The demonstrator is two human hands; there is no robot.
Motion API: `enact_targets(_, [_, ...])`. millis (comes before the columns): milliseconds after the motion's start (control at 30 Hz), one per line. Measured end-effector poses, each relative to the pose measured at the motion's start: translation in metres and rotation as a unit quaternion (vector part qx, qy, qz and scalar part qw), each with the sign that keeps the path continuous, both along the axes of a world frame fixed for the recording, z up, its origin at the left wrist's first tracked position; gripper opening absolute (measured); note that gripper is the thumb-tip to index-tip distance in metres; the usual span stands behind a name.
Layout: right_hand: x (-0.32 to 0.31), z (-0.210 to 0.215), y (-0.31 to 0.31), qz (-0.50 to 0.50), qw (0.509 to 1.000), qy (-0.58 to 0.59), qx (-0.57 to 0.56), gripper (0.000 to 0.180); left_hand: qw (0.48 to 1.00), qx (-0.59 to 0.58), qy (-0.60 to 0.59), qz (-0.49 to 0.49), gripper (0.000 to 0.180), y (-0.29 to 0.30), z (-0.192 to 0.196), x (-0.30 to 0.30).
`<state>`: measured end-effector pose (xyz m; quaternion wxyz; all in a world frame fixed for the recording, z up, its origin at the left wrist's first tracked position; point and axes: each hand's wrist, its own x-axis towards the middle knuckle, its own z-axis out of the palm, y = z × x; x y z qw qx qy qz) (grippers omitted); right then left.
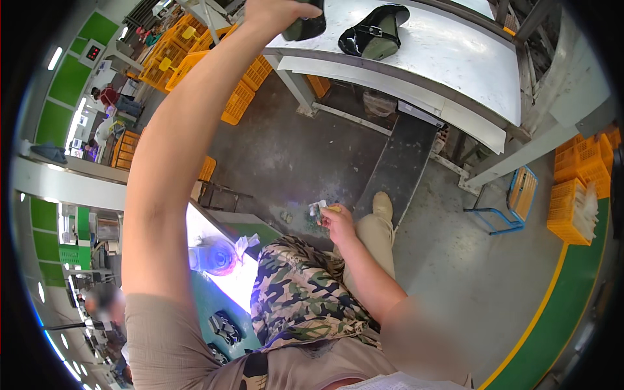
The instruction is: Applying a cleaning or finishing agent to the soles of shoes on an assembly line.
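Note:
My left arm stretches up to the top edge, where my left hand (pixel 276 14) is closed on a black glossy shoe (pixel 307 27), partly cut off by the frame. To its right, a second black shoe (pixel 383 42) with a buckled strap lies on its side on the white tabletop (pixel 455 58). Low in front of my lap, my right hand (pixel 339 225) grips a small tool with a yellowish handle and a whitish-grey end (pixel 318 208). The tool's exact kind is too small to tell.
Beside my left, a brightly lit bench (pixel 244 286) bears a blue-tinted round container (pixel 218 257) and a crumpled white cloth (pixel 246 246). More dark shoes (pixel 225 327) lie below it. Orange crates (pixel 244 97) stack at far left, others (pixel 565 211) at right near a blue-framed stool (pixel 510 201).

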<state>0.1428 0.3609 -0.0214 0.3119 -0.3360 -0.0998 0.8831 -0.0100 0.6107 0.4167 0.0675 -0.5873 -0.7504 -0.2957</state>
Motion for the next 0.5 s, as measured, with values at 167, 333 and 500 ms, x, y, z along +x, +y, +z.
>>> enact_targets(167, [-0.007, -0.002, 0.008, -0.035, 0.999, 0.001, 0.012, 0.022, 0.998, -0.039, 0.049, -0.006, 0.066, 0.04, -0.028, 0.02])
enact_targets(333, [-0.01, -0.007, 0.006, -0.032, 0.999, 0.02, 0.033, 0.023, 0.993, 0.068, 0.093, -0.036, 0.036, 0.037, -0.057, 0.035])
enact_targets(500, [-0.015, -0.01, 0.004, -0.006, 0.999, 0.004, 0.041, 0.021, 0.952, -0.008, 0.113, -0.285, 0.042, 0.001, -0.053, 0.08])
